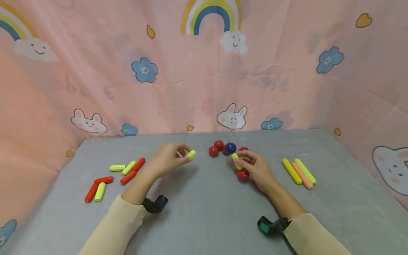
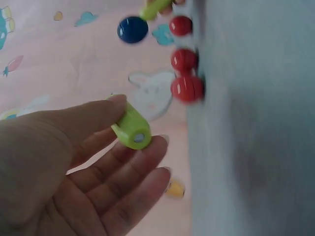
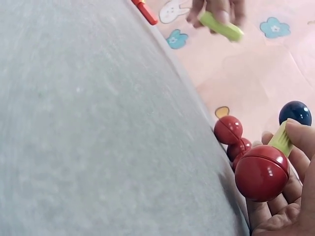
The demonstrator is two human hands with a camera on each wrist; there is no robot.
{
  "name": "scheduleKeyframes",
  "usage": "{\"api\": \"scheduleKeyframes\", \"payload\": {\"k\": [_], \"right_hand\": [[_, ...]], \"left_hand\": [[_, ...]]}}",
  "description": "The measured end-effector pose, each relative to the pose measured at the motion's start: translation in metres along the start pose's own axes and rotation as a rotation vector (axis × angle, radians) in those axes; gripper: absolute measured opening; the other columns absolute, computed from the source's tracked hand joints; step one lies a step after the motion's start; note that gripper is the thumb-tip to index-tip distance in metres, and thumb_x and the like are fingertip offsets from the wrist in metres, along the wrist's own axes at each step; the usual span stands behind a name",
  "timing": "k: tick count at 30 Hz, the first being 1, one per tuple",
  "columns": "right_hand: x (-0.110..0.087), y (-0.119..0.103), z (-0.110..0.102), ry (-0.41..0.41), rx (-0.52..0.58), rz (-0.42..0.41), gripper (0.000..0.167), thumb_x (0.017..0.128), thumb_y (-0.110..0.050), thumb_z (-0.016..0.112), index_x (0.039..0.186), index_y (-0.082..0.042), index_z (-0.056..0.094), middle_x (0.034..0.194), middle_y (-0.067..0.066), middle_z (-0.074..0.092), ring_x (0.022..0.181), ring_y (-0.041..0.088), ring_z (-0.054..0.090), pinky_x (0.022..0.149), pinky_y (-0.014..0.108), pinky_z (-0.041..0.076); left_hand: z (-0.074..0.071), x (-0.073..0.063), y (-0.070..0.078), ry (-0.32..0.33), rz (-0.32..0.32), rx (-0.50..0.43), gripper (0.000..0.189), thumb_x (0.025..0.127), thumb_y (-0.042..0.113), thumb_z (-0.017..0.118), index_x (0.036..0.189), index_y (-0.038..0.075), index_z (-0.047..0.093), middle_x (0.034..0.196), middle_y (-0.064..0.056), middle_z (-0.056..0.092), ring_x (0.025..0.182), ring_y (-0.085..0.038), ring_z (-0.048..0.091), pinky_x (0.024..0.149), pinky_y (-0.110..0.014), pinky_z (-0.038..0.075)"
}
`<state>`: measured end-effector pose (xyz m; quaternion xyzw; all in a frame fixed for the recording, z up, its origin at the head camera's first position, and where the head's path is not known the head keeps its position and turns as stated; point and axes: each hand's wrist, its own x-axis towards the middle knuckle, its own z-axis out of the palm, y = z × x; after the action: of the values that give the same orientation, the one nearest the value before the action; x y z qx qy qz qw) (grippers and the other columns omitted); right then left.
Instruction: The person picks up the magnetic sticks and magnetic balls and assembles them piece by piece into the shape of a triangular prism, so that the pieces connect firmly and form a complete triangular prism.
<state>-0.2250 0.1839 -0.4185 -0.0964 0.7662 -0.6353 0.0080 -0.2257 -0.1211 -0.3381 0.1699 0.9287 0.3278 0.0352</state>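
Note:
My left hand point(image 1: 170, 159) pinches a short yellow-green magnetic rod point(image 2: 132, 129) between thumb and fingertips, above the table; a round metal spot shows in its end. My right hand point(image 1: 256, 169) pinches another yellow-green magnetic rod point(image 1: 236, 161). At the far end of that rod is a dark blue ball point(image 1: 230, 148), and at its near end a red ball point(image 3: 262, 173). Just behind the right hand lie several more red balls point(image 1: 214, 151) on the table, one of them partly covered by the fingers. The two hands are apart.
On the left of the grey table point(image 1: 204, 212) lie short red rods point(image 1: 128, 177) and yellow-green rods point(image 1: 100, 192). Longer rods, yellow point(image 1: 291, 171), orange point(image 1: 302, 174) and yellow-green point(image 1: 305, 171), lie side by side on the right. A pink patterned cloth point(image 1: 178, 99) hangs behind.

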Motion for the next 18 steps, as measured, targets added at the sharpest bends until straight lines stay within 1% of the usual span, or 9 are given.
{"api": "scheduleKeyframes", "payload": {"k": [2, 4, 6, 9, 11, 13, 18], "right_hand": [[0.0, 0.001, -0.001, -0.005, 0.004, -0.001, 0.038, 0.1, -0.021, 0.065, 0.128, 0.004, 0.059, 0.11, 0.017, 0.072, 0.085, 0.006, 0.07, 0.083, 0.017, 0.057], [0.001, 0.001, -0.001, -0.011, 0.006, -0.005, 0.039, 0.1, -0.022, 0.064, 0.129, 0.004, 0.059, 0.11, 0.017, 0.072, 0.085, 0.006, 0.071, 0.084, 0.017, 0.058], [0.002, 0.001, -0.001, -0.012, 0.013, -0.012, 0.039, 0.1, -0.022, 0.064, 0.129, 0.005, 0.058, 0.107, 0.012, 0.074, 0.084, 0.005, 0.071, 0.083, 0.017, 0.058], [0.002, 0.001, -0.001, -0.013, 0.035, -0.031, 0.039, 0.1, -0.019, 0.063, 0.128, 0.008, 0.057, 0.101, 0.002, 0.074, 0.083, 0.004, 0.071, 0.081, 0.017, 0.058], [0.002, 0.001, -0.001, -0.013, 0.052, -0.04, 0.038, 0.1, -0.015, 0.063, 0.128, 0.01, 0.056, 0.098, -0.004, 0.074, 0.082, 0.003, 0.071, 0.08, 0.017, 0.058], [0.001, 0.001, 0.0, -0.014, 0.059, -0.041, 0.037, 0.1, -0.014, 0.063, 0.127, 0.011, 0.056, 0.096, -0.008, 0.074, 0.081, 0.003, 0.07, 0.079, 0.017, 0.058], [0.0, 0.001, 0.001, -0.02, 0.048, -0.04, 0.038, 0.1, -0.015, 0.064, 0.127, 0.01, 0.057, 0.098, -0.005, 0.074, 0.083, 0.003, 0.071, 0.08, 0.018, 0.058]], "left_hand": [[0.015, 0.008, 0.007, 0.014, 0.016, -0.087, 0.024, 0.092, 0.022, 0.075, 0.114, 0.013, 0.072, 0.1, -0.004, 0.071, 0.088, -0.019, 0.066, 0.074, -0.029, 0.056], [0.03, 0.014, 0.012, 0.025, 0.036, -0.173, 0.024, 0.091, 0.022, 0.076, 0.113, 0.013, 0.072, 0.098, -0.004, 0.071, 0.085, -0.017, 0.066, 0.071, -0.027, 0.055], [0.045, 0.018, 0.016, 0.03, 0.048, -0.239, 0.024, 0.091, 0.021, 0.076, 0.112, 0.012, 0.072, 0.097, -0.004, 0.072, 0.082, -0.016, 0.066, 0.067, -0.026, 0.054], [0.064, 0.021, 0.017, 0.038, 0.059, -0.296, 0.023, 0.091, 0.02, 0.076, 0.112, 0.011, 0.071, 0.098, -0.005, 0.073, 0.079, -0.014, 0.066, 0.062, -0.026, 0.054], [0.072, 0.021, 0.017, 0.05, 0.054, -0.332, 0.024, 0.091, 0.018, 0.076, 0.112, 0.009, 0.071, 0.097, -0.007, 0.073, 0.076, -0.013, 0.066, 0.057, -0.027, 0.053], [0.077, 0.021, 0.016, 0.059, 0.05, -0.364, 0.024, 0.091, 0.017, 0.076, 0.112, 0.008, 0.071, 0.098, -0.008, 0.073, 0.073, -0.012, 0.065, 0.053, -0.028, 0.053], [0.083, 0.021, 0.016, 0.055, 0.039, -0.413, 0.025, 0.091, 0.017, 0.076, 0.113, 0.008, 0.071, 0.098, -0.009, 0.072, 0.069, -0.012, 0.065, 0.05, -0.027, 0.051]]}}
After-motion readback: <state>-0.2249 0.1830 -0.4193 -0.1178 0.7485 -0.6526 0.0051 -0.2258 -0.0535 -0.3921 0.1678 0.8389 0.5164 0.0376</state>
